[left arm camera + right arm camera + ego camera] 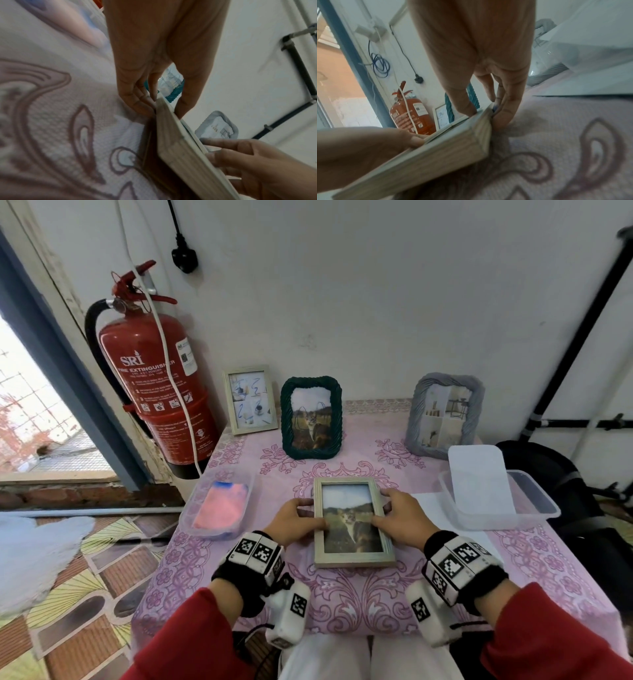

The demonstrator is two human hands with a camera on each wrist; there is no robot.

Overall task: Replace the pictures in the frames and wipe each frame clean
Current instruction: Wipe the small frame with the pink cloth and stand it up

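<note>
A pale wooden frame [352,522] with a cat picture faces up at the middle of the pink tablecloth [342,601]. My left hand [313,513] grips its left edge and my right hand [382,508] grips its right edge, thumbs on the front. In the left wrist view my left hand [157,106] pinches the frame [178,146], fingers tucked under the edge. In the right wrist view my right hand [486,109] does the same, and the frame [436,151] casts a shadow below. A green rope frame [311,417], a grey frame [443,414] and a pale frame with drawings [250,398] stand behind.
A plastic tub [191,529] with a pink cloth [221,506] sits left of the frame. A clear tub [534,505] with a lid leaning in it stands on the right, with a white sheet [431,508] beside it. A red fire extinguisher [161,392] hangs at the table's back left.
</note>
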